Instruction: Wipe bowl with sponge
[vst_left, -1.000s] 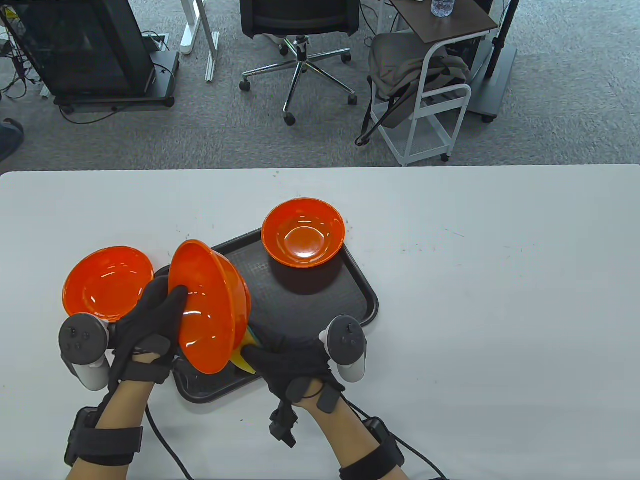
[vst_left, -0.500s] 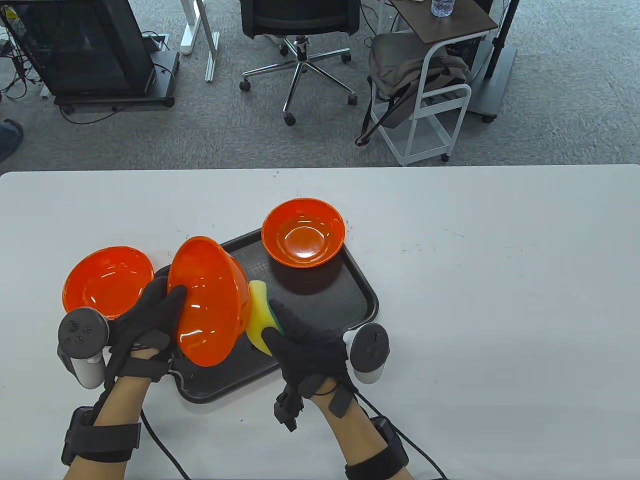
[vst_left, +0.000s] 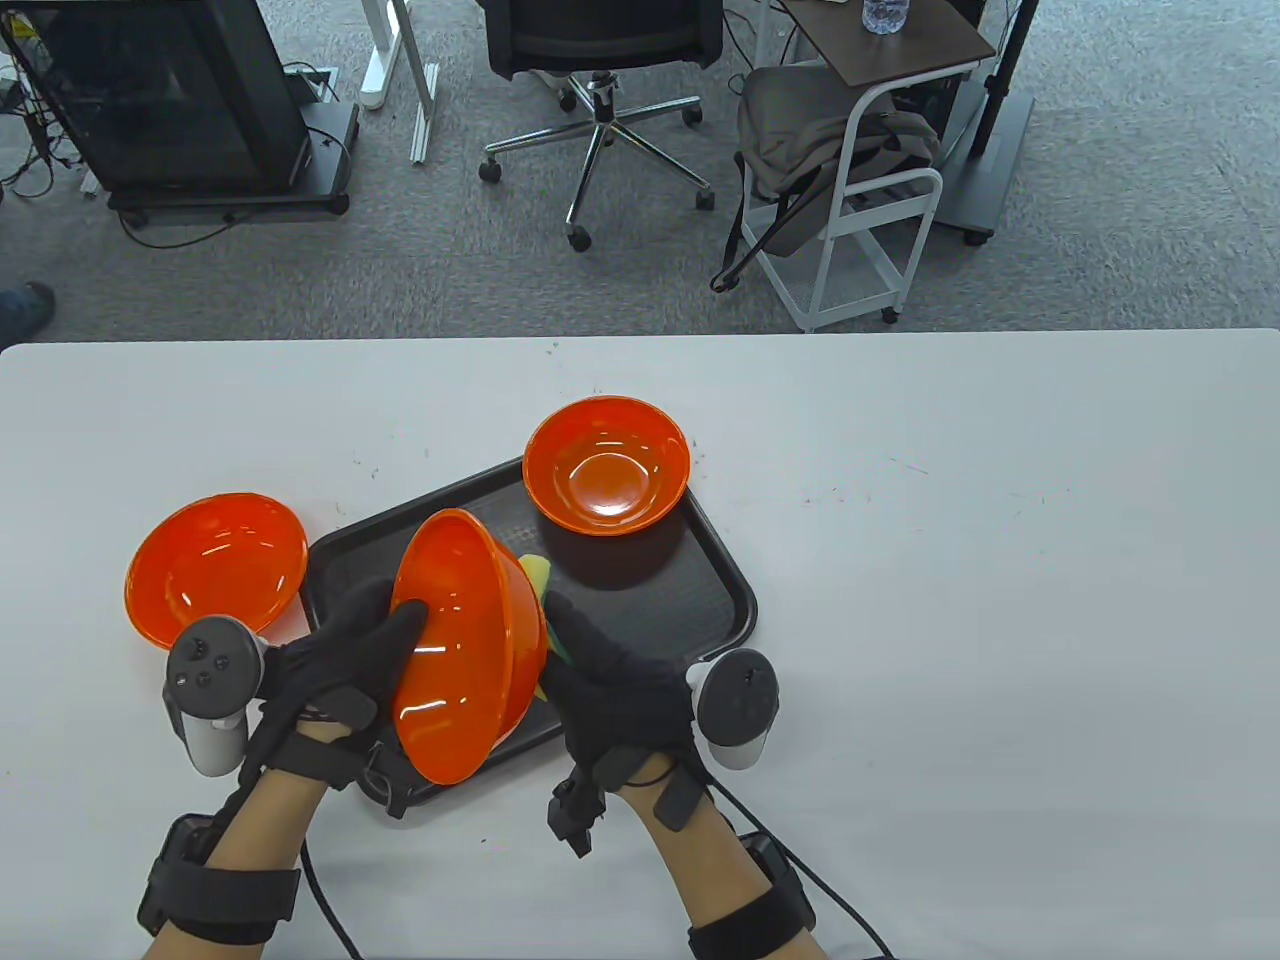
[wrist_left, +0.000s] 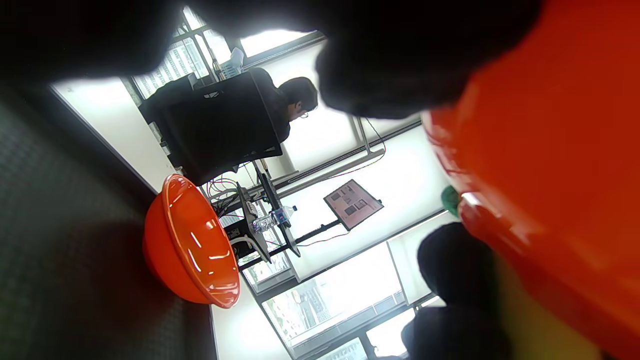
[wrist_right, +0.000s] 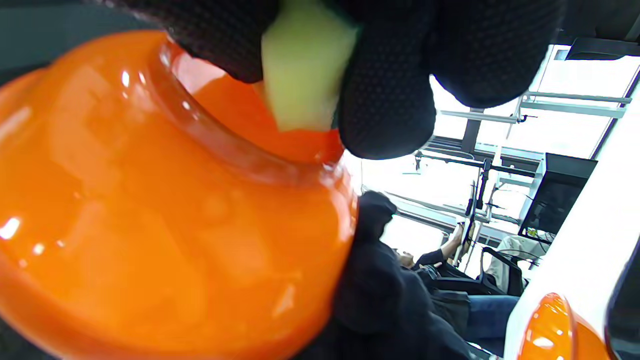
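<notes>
The left hand (vst_left: 345, 655) holds an orange bowl (vst_left: 470, 640) tipped on its side above the near part of a black tray (vst_left: 720, 590), the thumb inside the rim and the other fingers behind the wall, so this grip is clenched on the bowl. The bowl's opening faces left and toward the person; nothing shows inside it apart from the thumb. The right hand (vst_left: 625, 685) presses a yellow sponge with a green backing (vst_left: 540, 580) against the bowl's outer underside. In the right wrist view the sponge (wrist_right: 302, 65) sits pinched between the gloved fingers (wrist_right: 385, 95) and touches the bowl's foot ring (wrist_right: 235, 145), so the right grip is grasping the sponge.

A second orange bowl (vst_left: 607, 465) stands upright on the far corner of the tray, its hollow holding nothing visible. A third orange bowl (vst_left: 216, 568) rests upright on the white desk (vst_left: 1000, 600) just left of the tray, partly hidden by the tracker on the left hand; its visible interior shows only reflections.
</notes>
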